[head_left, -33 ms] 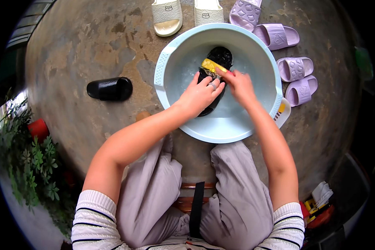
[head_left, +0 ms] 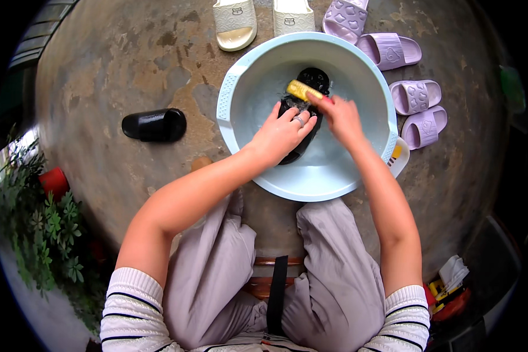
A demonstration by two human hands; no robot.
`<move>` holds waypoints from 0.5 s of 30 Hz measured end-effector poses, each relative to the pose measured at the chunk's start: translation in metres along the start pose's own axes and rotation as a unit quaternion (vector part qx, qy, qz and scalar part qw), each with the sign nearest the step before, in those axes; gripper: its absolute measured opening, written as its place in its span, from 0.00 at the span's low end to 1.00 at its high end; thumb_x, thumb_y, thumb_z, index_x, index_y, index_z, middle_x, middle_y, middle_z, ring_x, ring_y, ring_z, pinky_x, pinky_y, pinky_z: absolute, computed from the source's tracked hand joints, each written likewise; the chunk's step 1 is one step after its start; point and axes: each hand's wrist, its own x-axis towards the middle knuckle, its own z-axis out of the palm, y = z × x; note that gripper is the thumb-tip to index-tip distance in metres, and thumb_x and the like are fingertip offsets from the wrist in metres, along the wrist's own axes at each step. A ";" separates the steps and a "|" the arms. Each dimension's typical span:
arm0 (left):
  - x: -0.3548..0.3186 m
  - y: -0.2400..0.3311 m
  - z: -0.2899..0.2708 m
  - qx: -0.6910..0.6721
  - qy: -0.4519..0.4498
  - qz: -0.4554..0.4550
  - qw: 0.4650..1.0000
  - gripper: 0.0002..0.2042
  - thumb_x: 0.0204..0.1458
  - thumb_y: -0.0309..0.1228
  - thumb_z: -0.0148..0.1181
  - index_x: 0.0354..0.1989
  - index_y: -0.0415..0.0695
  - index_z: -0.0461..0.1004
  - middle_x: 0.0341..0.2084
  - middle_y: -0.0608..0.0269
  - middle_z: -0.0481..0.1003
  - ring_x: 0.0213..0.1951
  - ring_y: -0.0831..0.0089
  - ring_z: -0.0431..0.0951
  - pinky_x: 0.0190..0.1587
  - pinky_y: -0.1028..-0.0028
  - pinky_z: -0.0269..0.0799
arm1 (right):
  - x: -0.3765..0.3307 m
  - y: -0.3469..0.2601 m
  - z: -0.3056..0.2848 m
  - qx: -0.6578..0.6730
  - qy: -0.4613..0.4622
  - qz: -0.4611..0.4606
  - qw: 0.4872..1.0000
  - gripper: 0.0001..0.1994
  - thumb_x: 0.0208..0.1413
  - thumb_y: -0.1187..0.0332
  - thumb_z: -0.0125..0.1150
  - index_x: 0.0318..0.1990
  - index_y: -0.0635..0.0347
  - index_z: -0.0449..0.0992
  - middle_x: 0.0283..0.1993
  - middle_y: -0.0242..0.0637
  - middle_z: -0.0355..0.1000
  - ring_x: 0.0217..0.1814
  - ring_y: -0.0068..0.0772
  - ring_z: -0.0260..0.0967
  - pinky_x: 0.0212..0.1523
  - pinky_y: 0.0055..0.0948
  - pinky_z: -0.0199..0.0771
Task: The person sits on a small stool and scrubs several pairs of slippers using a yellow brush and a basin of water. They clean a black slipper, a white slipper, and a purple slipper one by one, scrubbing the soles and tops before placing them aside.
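Note:
A wet black slipper (head_left: 314, 77) lies tilted inside the light blue basin (head_left: 319, 192), its far end pointing away from me. My left hand (head_left: 283, 132) is closed over the slipper's middle, a ring on one finger. In my right hand (head_left: 339, 119) is a yellow scrubbing brush (head_left: 302, 90), pressed against the slipper just beyond my left fingers. The brush's bristles are mostly hidden. Shallow water seems to cover the basin's bottom. A second black slipper (head_left: 154, 125) stands on the floor left of the basin.
Cream slippers (head_left: 236, 26) stand beyond the basin, and several lilac slippers (head_left: 390, 51) line its far right side. A white and yellow object (head_left: 398, 157) pokes out by the right rim. Green plants (head_left: 58, 229) and a red pot (head_left: 54, 183) stand at left.
The brush and my right hand have shifted slightly to the right along the slipper. The slipper's far end has moved a little to the right; my left hand stays nearly in place.

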 end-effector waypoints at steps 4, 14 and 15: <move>0.001 0.005 -0.012 -0.014 -0.001 -0.006 1.000 0.46 0.29 0.25 0.73 0.66 0.46 0.63 0.59 0.60 0.68 0.58 0.58 0.69 0.64 0.52 0.64 | 0.021 0.013 -0.006 -0.080 0.031 0.098 0.992 0.23 0.57 0.71 0.56 0.57 0.25 0.77 0.30 0.42 0.72 0.31 0.46 0.73 0.34 0.43 0.69; -0.010 -0.006 -0.036 -0.151 -0.032 -0.056 0.986 0.49 0.25 0.20 0.73 0.66 0.49 0.62 0.57 0.59 0.67 0.60 0.55 0.67 0.59 0.62 0.70 | 0.009 -0.011 -0.018 -0.106 0.035 0.170 0.979 0.23 0.64 0.65 0.53 0.65 0.29 0.68 0.31 0.45 0.73 0.34 0.47 0.75 0.38 0.44 0.70; -0.014 -0.009 -0.040 -0.192 -0.042 -0.080 0.977 0.49 0.25 0.19 0.72 0.66 0.50 0.62 0.57 0.59 0.67 0.60 0.55 0.67 0.58 0.62 0.71 | 0.004 -0.019 -0.019 -0.096 0.053 0.174 0.979 0.26 0.65 0.66 0.52 0.70 0.30 0.61 0.32 0.45 0.71 0.34 0.48 0.74 0.36 0.45 0.71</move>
